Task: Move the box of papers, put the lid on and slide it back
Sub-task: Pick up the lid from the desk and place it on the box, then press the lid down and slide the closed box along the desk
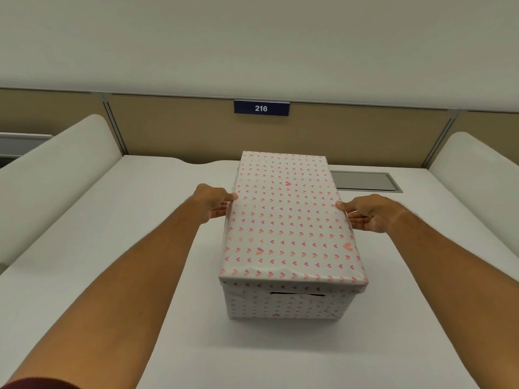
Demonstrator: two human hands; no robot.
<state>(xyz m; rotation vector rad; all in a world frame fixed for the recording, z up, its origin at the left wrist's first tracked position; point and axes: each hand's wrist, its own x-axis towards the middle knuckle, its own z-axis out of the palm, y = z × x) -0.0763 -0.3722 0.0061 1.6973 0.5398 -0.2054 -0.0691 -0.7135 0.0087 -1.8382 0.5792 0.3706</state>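
Observation:
A white box [283, 304] patterned with small pink hearts stands on the white desk [140, 248], its long side running away from me. The matching lid [289, 220] sits flat on top and hides whatever is inside. A dark hand slot shows in the near end wall. My left hand [213, 204] holds the lid's left edge, thumb on top and fingers against the side. At the right edge my right hand [365, 213] grips the same way.
A tan partition [182, 130] with a blue plate reading 216 closes off the back of the desk. White rounded dividers [56, 169] rise on both sides. A grey cable hatch [365, 181] lies flush in the desk behind the box at right.

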